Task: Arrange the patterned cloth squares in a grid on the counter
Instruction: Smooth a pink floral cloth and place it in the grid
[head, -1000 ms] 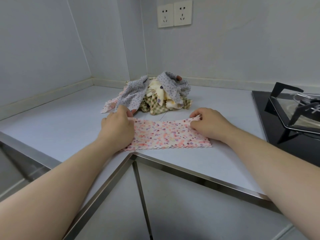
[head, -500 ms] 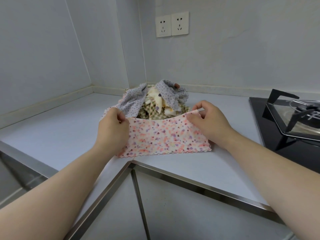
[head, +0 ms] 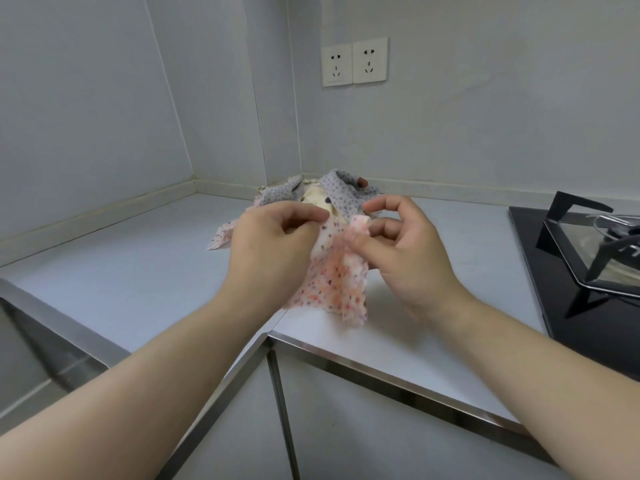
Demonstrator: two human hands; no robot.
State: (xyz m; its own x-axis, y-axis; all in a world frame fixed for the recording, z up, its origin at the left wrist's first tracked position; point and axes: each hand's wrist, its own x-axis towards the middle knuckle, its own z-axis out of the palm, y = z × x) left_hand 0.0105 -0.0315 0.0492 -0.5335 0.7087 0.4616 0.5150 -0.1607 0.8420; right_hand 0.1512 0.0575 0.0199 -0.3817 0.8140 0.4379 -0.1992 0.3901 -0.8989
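Observation:
A pink cloth square with coloured dots (head: 332,282) hangs crumpled in the air above the counter's front corner. My left hand (head: 273,244) pinches its upper left edge and my right hand (head: 398,247) pinches its upper right corner, the two hands close together. Behind them a pile of patterned cloths (head: 332,192) lies near the wall corner, with grey dotted pieces on top and a cream one under them. My hands hide the pile's front part.
The grey counter (head: 138,265) runs left and right from the corner. A black gas hob with a metal pan support (head: 588,258) sits at the right. A steel sink edge (head: 52,323) lies at the lower left. Two wall sockets (head: 353,62) are above.
The pink cloth lay flat on the counter a second ago. Both hands lifted it by its far edge and brought its corners together, so it now hangs bunched in the air.

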